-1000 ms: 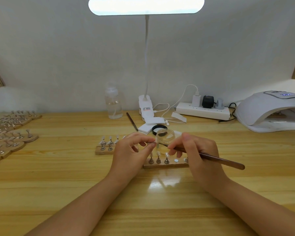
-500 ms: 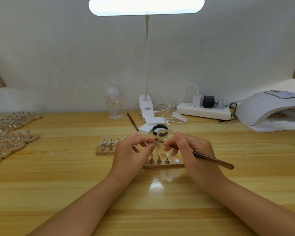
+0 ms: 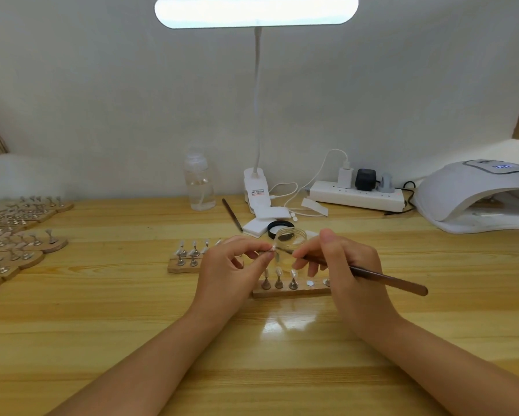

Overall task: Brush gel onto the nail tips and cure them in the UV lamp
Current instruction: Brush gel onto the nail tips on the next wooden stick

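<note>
left hand (image 3: 232,265) is pinching a nail tip (image 3: 272,249); right hand (image 3: 346,265) is gripping the brush (image 3: 372,276), bristles touching the tip from 3 o'clock.

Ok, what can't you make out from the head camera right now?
- UV lamp: cut off by the right edge; interior shadowed.
- Nail tip: too small to tell any gel coat; left hand fingers cover its stand.
- Wooden strip: right end hidden behind right hand.

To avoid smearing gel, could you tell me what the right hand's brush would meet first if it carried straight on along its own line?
The brush in the right hand points left; its tip likely meets the nail tip pinched by the left hand first.
</note>
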